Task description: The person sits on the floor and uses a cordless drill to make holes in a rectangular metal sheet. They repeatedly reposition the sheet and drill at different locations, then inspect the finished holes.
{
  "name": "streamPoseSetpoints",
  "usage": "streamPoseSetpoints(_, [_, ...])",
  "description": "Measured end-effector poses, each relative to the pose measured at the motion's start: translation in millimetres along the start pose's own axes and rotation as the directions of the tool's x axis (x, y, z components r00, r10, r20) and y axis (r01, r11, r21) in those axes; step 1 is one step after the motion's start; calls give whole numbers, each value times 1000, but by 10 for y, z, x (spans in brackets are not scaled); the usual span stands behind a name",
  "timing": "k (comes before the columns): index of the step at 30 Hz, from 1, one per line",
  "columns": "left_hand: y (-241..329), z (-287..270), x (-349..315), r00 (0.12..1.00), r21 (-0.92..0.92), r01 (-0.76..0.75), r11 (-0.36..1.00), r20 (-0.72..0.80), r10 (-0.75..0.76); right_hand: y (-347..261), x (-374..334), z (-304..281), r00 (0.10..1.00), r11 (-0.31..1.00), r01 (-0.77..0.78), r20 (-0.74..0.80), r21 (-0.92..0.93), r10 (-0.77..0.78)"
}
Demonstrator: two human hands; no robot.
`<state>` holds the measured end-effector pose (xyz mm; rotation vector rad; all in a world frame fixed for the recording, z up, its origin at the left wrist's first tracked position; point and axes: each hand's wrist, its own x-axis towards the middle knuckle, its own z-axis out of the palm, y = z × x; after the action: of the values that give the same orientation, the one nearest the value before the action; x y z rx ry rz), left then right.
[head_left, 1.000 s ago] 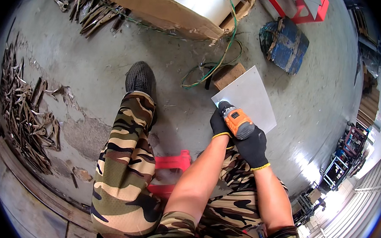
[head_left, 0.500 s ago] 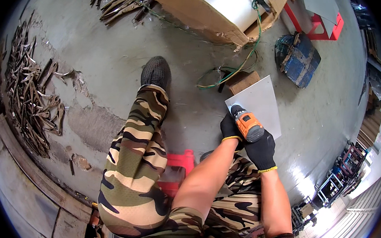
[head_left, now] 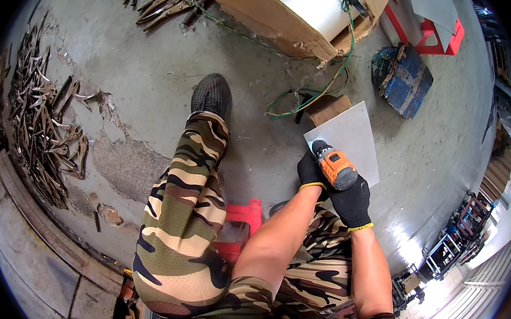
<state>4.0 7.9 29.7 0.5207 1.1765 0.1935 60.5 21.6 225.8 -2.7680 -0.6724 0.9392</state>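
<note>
While your black-gloved right hand (head_left: 350, 203) grips the orange-and-black drill (head_left: 337, 167) right of centre, its long axis slants upper-left toward the flat pale-grey sheet (head_left: 355, 134), tip nearest your left hand (head_left: 309, 170), whose closure cannot be told.

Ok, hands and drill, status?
Right hand gripping orange drill. Left hand beside it, hold unclear. Chuck near left corner of grey sheet. Nearby: brown block, cable.

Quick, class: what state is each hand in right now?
Left hand: by the plate and drill; fingers mostly hidden, so open or closed cannot be told.
Right hand: closed, holding the drill.
</note>
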Motion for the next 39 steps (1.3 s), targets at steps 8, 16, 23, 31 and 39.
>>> streamPoseSetpoints(8, [228, 91, -127, 990, -12, 139, 990, 41, -138, 38, -14, -21, 999, 999, -39, -18, -8, 38])
streamPoseSetpoints(16, [28, 127, -25, 989, -337, 108, 935, -61, -136, 27, 1, -10, 999, 999, -54, 3, -1, 54])
streamPoseSetpoints(23, [-393, 97, 144, 995, 3, 12, 1000, -96, -12, 54, 0, 21, 999, 998, -53, -9, 19, 54])
streamPoseSetpoints(31, [-420, 84, 158, 993, 77, -31, 997, -113, 40, 6, 8, -8, 1000, 1000, -16, 4, 9, 16])
streamPoseSetpoints(39, [-245, 131, 106, 983, -488, 166, 857, 9, -185, 56, -13, 11, 999, 1000, -4, -33, 19, 4])
